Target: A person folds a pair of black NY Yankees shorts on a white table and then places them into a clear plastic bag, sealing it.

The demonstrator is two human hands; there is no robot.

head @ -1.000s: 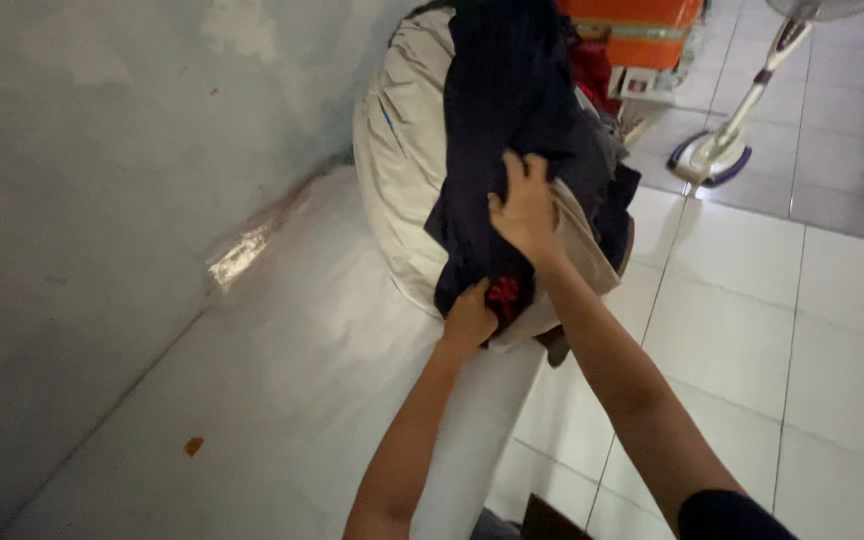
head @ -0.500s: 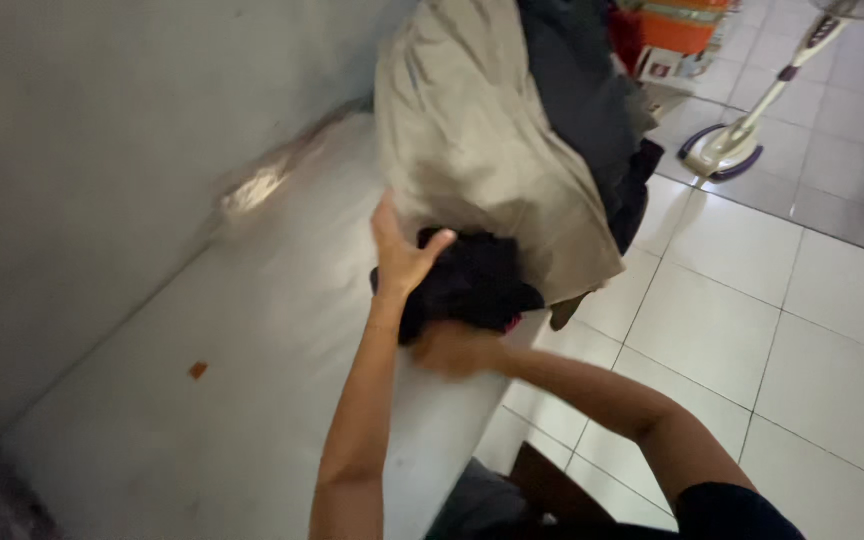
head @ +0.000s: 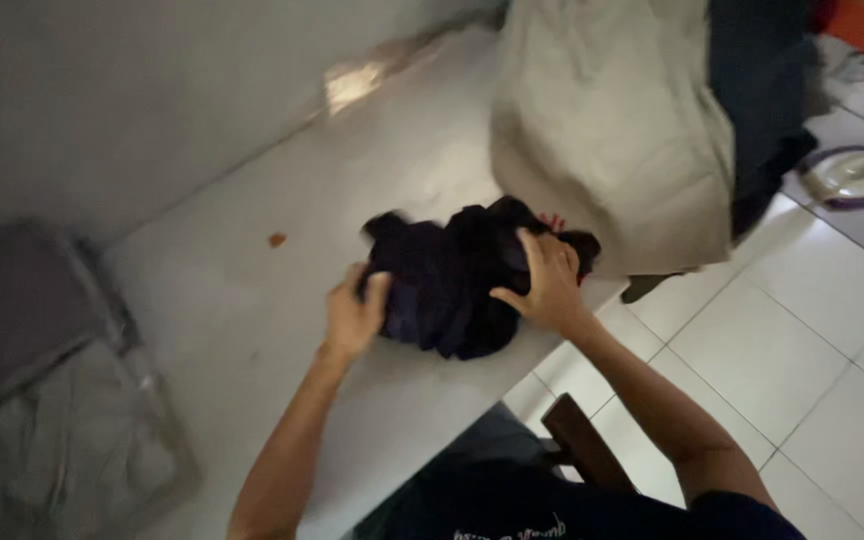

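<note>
A crumpled dark navy garment [head: 447, 275] lies on the white table top [head: 222, 300] near its front edge. My left hand [head: 354, 315] grips the garment's left side. My right hand [head: 544, 285] presses down on its right side with fingers curled into the cloth. A bit of red shows at the garment's far right, next to a beige cloth bundle [head: 612, 130].
The beige bundle stands at the table's far end with dark clothes [head: 767, 110] hanging beside it. A grey wall runs along the left. A wire-framed rack with pale cloth [head: 62, 440] sits at lower left. A fan base [head: 857, 170] stands on the tiled floor.
The dark garment has been pulled off the bundle and toward me across the table. Both hands have moved with it and now hold it from either side.
</note>
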